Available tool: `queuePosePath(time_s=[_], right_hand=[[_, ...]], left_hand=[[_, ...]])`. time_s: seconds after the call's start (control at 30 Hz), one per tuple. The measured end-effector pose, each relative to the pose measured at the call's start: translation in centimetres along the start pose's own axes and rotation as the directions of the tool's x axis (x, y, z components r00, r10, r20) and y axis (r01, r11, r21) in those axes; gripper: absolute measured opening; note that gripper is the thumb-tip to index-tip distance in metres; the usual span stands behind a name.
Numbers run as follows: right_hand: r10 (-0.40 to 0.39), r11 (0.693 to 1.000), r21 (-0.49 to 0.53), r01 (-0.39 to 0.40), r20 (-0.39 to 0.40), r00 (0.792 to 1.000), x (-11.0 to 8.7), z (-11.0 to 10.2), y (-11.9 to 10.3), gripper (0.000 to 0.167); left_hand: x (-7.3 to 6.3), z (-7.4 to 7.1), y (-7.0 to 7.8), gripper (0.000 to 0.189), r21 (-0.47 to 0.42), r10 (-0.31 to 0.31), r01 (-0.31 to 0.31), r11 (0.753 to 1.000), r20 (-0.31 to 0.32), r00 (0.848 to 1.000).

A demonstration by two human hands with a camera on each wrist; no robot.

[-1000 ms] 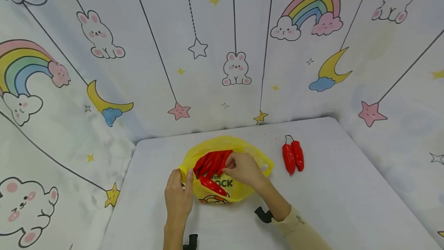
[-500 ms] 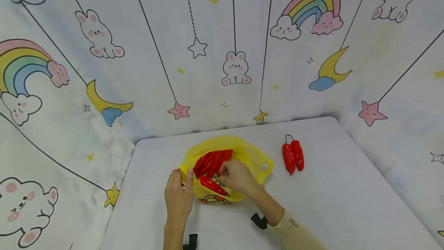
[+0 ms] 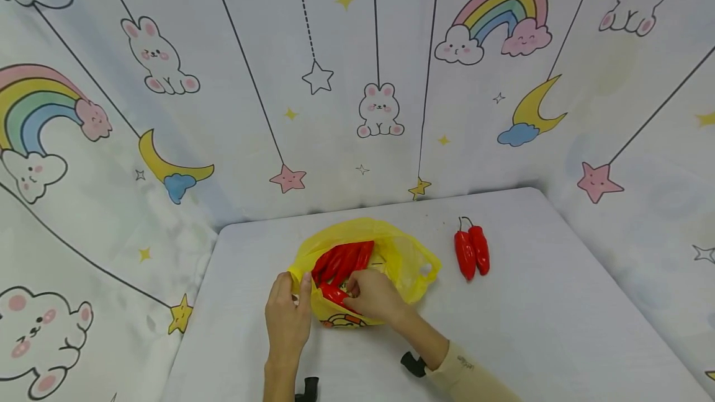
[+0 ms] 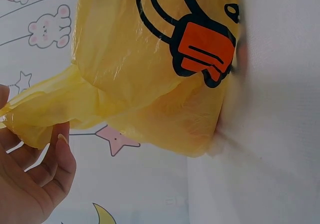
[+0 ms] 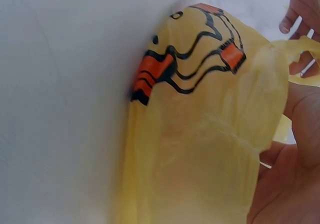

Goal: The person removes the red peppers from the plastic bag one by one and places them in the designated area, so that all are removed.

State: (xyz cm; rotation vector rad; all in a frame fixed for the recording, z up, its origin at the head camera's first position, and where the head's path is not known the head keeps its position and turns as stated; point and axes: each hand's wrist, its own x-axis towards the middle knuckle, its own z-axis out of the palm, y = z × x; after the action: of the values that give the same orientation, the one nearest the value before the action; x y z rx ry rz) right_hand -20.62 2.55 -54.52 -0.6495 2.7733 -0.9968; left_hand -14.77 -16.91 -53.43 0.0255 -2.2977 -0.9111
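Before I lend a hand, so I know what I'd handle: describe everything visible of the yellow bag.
The yellow bag looks like thin, creased, partly see-through plastic, with an orange-and-black cartoon print outside. It stands on the white table, open at the top, red peppers inside. A looped handle juts from its right end. The left hand grips its left end; the right hand is in the opening, contact with the plastic unclear.

Soft, even light in the head view, small glints on red peppers [image 3: 465,256], wrist views greyer, softer
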Motion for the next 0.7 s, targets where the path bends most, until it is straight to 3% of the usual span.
queuePosePath(time_s=[0.7], right_hand=[[0.0, 0.996, -0.094, 0.0, 0.001, 1.0, -0.1, 2.0, 0.3, 0.025]], left_hand=[[0.0, 0.1, -0.2, 0.024, -0.004, 0.015, -0.015, 1.0, -0.006, 1.0]])
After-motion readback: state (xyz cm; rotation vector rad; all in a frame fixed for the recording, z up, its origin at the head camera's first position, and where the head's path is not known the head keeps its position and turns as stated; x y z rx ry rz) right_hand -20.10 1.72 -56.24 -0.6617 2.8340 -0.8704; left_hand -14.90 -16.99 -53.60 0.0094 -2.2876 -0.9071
